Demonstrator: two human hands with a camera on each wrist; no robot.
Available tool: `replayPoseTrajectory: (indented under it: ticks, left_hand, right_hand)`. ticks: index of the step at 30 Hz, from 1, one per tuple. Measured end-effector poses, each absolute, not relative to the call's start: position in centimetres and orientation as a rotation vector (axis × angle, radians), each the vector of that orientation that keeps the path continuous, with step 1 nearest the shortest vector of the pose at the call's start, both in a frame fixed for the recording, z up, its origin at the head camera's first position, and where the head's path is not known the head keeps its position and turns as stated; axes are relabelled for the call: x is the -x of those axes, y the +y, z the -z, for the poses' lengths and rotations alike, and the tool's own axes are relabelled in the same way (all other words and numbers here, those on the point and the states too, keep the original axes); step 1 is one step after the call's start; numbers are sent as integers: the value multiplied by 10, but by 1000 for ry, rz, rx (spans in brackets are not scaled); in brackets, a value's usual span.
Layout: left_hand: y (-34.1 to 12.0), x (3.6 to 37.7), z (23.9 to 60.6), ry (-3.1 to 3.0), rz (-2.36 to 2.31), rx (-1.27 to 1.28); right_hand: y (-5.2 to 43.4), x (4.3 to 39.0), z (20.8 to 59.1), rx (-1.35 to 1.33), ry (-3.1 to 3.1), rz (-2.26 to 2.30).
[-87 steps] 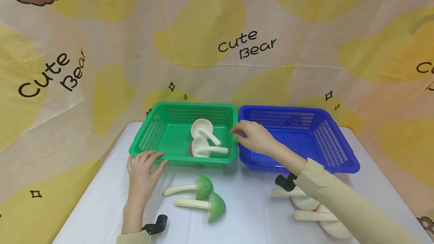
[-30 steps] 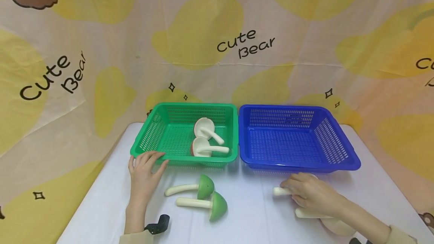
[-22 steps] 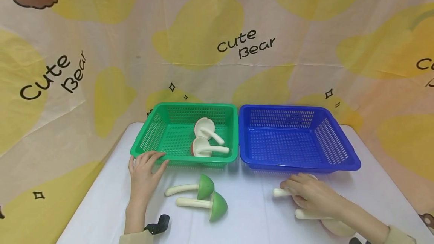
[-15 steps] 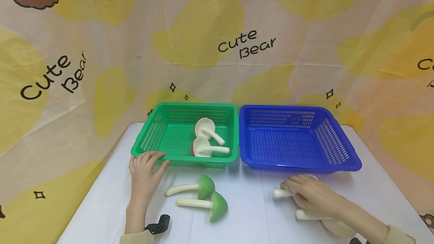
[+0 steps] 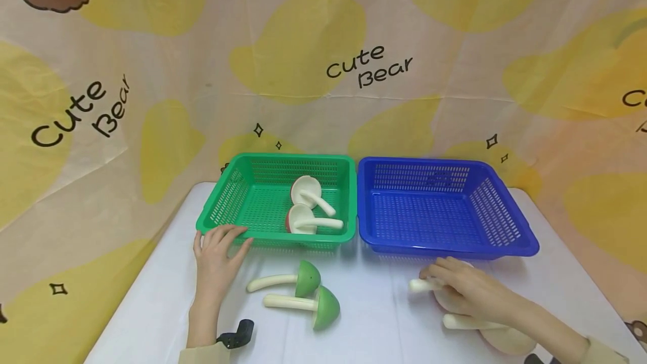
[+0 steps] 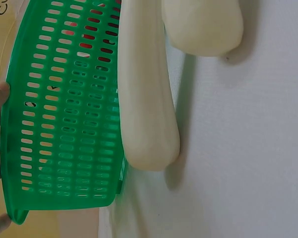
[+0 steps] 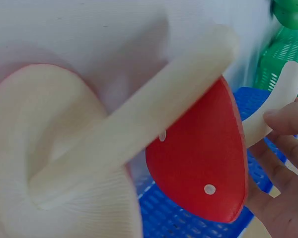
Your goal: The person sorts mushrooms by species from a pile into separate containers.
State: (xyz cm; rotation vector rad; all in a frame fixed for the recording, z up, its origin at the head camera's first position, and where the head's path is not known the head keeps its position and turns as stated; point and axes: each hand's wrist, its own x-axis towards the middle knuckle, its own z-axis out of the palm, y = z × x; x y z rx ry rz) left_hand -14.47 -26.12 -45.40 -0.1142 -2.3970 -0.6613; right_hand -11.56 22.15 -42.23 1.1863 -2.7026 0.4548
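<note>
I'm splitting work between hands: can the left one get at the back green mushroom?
Probably yes: the left hand, at the green basket's rim, has nothing in view between it and the back mushroom.

white-dotted red mushroom cap (image 7: 201,161), green basket (image 5: 263,201), blue basket (image 5: 419,212)

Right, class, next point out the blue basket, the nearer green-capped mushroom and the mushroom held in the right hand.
Blue basket (image 5: 422,215), head view: bare floor.
Nearer green-capped mushroom (image 5: 326,309), head view: cap.
Held mushroom (image 7: 203,156), right wrist view: red cap.
</note>
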Motion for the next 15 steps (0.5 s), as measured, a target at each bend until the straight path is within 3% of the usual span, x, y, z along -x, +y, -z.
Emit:
replayPoseTrajectory:
  ticks: [15]
  left_hand:
    - [-261, 143, 453, -2394, 655, 113]
  right_hand:
    - [199, 115, 391, -1151, -2865, -637]
